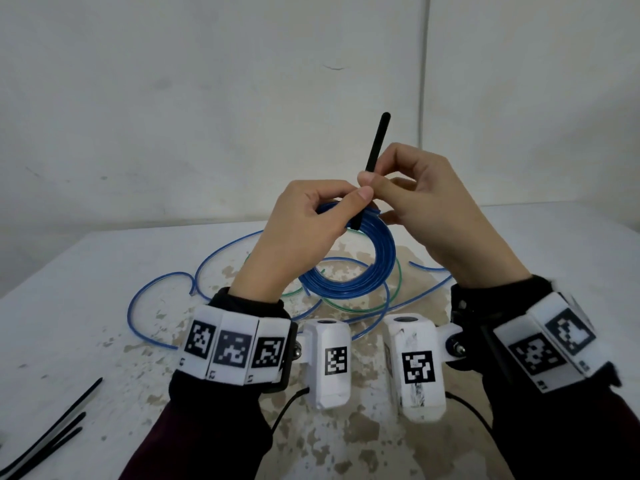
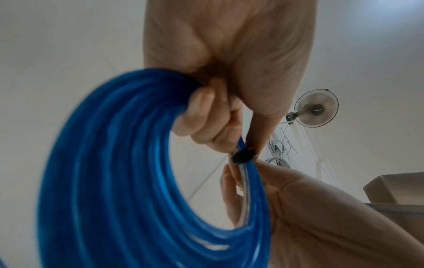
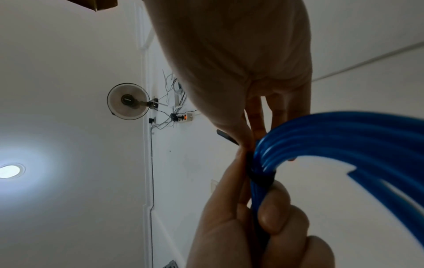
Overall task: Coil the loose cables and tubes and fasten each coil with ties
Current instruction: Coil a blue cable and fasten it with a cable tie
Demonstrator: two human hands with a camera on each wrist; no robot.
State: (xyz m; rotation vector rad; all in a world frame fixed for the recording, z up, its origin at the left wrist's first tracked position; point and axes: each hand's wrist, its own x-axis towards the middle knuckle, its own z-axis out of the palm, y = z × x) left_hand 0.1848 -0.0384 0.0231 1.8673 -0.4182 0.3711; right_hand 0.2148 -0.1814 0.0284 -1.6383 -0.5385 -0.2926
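The left hand [image 1: 304, 230] grips the top of the blue coil [image 1: 349, 258], fingers curled round its strands, holding it in the air above the middle of the table [image 1: 104, 271]. The right hand [image 1: 433, 209] pinches a black tie [image 1: 372, 161] that wraps the coil at that grip, its free end pointing up. Loose blue tube [image 1: 156, 292] and green tube [image 1: 398, 271] sprawl on the table beneath. Spare ties [image 1: 52, 441] lie at the near left corner.

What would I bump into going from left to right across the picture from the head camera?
Spare black ties on the table, loose blue tube, left hand, black tie sticking up, right hand.
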